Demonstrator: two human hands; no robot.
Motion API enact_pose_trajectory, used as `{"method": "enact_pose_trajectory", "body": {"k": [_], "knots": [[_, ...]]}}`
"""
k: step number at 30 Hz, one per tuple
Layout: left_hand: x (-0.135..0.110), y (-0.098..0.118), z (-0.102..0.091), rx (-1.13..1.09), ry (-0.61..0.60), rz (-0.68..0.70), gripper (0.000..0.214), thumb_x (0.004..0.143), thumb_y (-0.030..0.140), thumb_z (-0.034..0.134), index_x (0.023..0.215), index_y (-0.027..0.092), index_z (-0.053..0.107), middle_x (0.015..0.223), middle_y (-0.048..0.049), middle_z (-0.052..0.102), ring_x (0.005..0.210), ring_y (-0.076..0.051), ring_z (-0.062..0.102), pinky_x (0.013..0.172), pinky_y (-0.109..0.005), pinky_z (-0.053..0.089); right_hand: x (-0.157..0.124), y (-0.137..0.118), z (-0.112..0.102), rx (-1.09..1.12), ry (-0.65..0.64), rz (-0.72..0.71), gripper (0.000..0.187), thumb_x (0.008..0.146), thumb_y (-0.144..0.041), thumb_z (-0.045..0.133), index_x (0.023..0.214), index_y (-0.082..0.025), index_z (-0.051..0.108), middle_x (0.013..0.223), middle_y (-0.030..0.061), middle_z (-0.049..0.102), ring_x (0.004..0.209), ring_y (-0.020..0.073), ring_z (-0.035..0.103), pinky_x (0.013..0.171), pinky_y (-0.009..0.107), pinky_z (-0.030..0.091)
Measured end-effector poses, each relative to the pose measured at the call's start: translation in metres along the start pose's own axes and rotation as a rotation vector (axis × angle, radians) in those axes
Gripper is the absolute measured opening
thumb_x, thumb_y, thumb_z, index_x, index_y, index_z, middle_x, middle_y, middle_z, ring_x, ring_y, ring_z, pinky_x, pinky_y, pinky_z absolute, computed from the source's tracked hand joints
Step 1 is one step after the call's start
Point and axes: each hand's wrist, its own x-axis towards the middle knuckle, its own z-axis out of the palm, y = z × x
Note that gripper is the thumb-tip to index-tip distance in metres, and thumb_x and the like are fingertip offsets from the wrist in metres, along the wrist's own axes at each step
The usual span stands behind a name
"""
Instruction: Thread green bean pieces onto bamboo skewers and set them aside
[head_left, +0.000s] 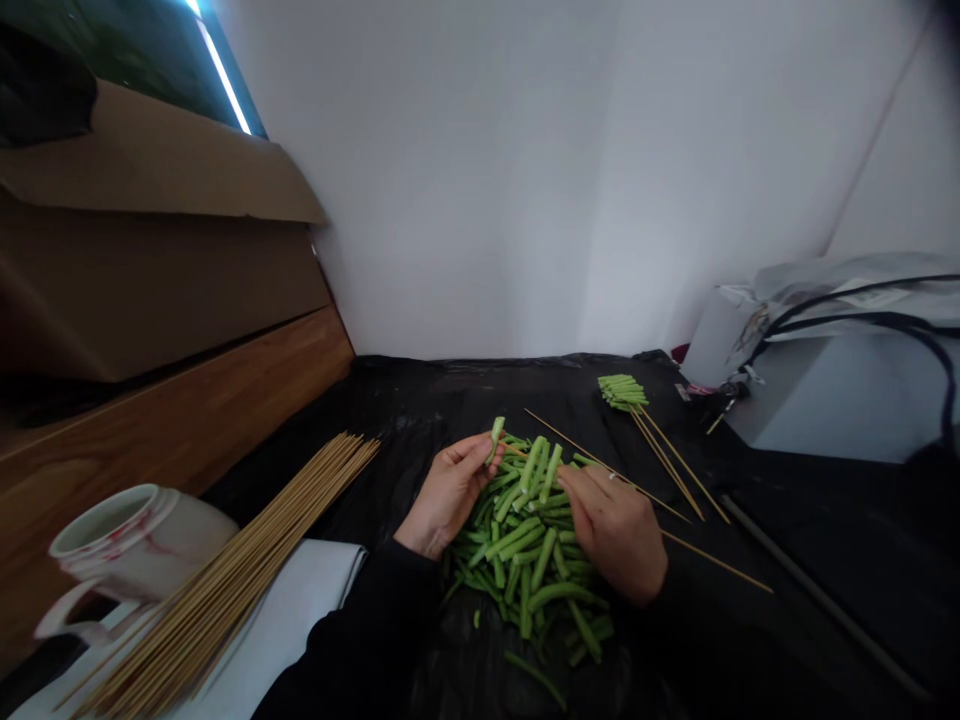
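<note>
My left hand pinches a short cut piece of green bean, held upright between thumb and fingers. My right hand is closed around a thin bamboo skewer, whose tail sticks out to the right. A few bean pieces sit side by side on the skewer, left of my right fingers, and its tip points at the piece in my left hand. Beneath both hands lies a loose pile of cut green beans.
Finished bean skewers lie at the back right. Another bare skewer lies behind the pile. At left, a bundle of skewers rests across a white mug and white paper. A cardboard box and grey box flank the black-covered table.
</note>
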Motion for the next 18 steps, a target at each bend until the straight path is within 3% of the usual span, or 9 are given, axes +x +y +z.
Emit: {"method": "enact_pose_trajectory", "body": {"k": [6, 18], "knots": [[0.0004, -0.0005, 0.0001, 0.049, 0.001, -0.001, 0.026, 0.062, 0.025, 0.085, 0.082, 0.011, 0.077, 0.078, -0.0058, 0.072, 0.070, -0.010, 0.061, 0.070, -0.021, 0.047, -0.0001, -0.0026, -0.0006, -0.014, 0.001, -0.007, 0.025, 0.091, -0.008, 0.042, 0.100, -0.015, 0.064, 0.077, 0.0048, 0.062, 0.075, 0.0157, 0.059, 0.072, 0.026, 0.044], [-0.0009, -0.0036, 0.0007, 0.099, -0.026, 0.008, 0.021, 0.067, 0.027, 0.082, 0.080, 0.011, 0.077, 0.079, -0.0061, 0.072, 0.070, -0.010, 0.059, 0.071, -0.022, 0.047, -0.0017, -0.0032, 0.0012, 0.004, -0.011, 0.009, 0.024, 0.092, -0.009, 0.040, 0.097, -0.015, 0.064, 0.078, 0.0052, 0.062, 0.077, 0.0159, 0.060, 0.075, 0.027, 0.044]]}}
